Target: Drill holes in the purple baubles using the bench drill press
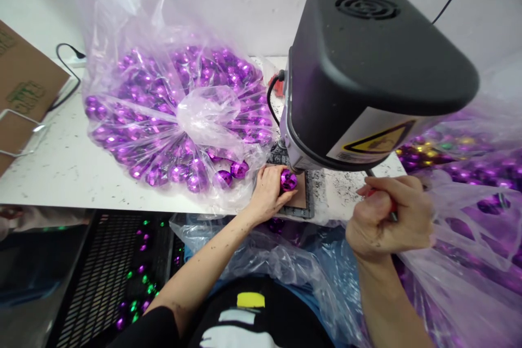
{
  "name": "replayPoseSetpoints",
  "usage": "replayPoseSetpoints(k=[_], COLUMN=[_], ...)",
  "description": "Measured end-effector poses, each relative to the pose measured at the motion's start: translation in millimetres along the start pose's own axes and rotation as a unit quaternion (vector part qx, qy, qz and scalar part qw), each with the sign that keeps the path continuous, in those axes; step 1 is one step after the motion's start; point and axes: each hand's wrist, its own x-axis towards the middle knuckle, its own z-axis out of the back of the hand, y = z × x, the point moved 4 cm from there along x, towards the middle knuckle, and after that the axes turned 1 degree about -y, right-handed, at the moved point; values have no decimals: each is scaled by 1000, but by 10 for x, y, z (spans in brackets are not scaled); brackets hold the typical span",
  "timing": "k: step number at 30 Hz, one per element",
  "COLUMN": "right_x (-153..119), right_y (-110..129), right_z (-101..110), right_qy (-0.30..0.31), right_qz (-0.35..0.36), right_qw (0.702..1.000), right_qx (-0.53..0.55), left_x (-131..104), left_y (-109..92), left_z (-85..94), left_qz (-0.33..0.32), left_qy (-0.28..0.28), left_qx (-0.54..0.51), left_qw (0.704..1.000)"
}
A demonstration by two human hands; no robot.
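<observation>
My left hand (269, 190) pinches a shiny purple faceted ball (289, 180) beneath the head of a black bench press machine (367, 76). Under the ball lies a brown pad on a dark base plate (300, 207). My right hand (389, 215) is wrapped round a red lever handle (393, 205) at the machine's right side. A big clear plastic bag (207, 111) full of purple balls lies left of the machine. Two loose purple balls (223, 179) show near the bag's front edge.
A cardboard box (28, 87) stands at the far left, beside a black cable (67, 95). More bagged purple beads (477, 174) crowd the right side. Below the white table (53, 174), a black mesh crate (101, 277) holds small green and purple balls.
</observation>
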Motion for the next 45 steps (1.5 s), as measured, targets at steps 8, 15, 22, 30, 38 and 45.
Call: replayPoseSetpoints(k=[8, 15, 22, 30, 38, 45], right_x=[-46, -47, -78, -334, 501, 828], right_y=[16, 40, 45, -137, 37, -196], right_z=[-67, -122, -151, -241, -80, -209], right_qy=[-51, -99, -123, -59, -88, 42], right_qz=[1, -7, -23, -35, -88, -254], right_qw=[998, 995, 992, 997, 992, 950], right_qx=[27, 30, 27, 27, -21, 178], left_x=[1, -8, -15, -11, 9, -366], left_y=[-12, -35, -50, -31, 5, -133], left_z=[10, 0, -8, -6, -28, 112], left_qz=[4, -1, 5, 14, 1, -24], left_qy=[2, -20, -29, -18, -24, -81], left_qx=[16, 21, 13, 7, 11, -33], left_qw=[1000, 1000, 999, 1000, 1000, 996])
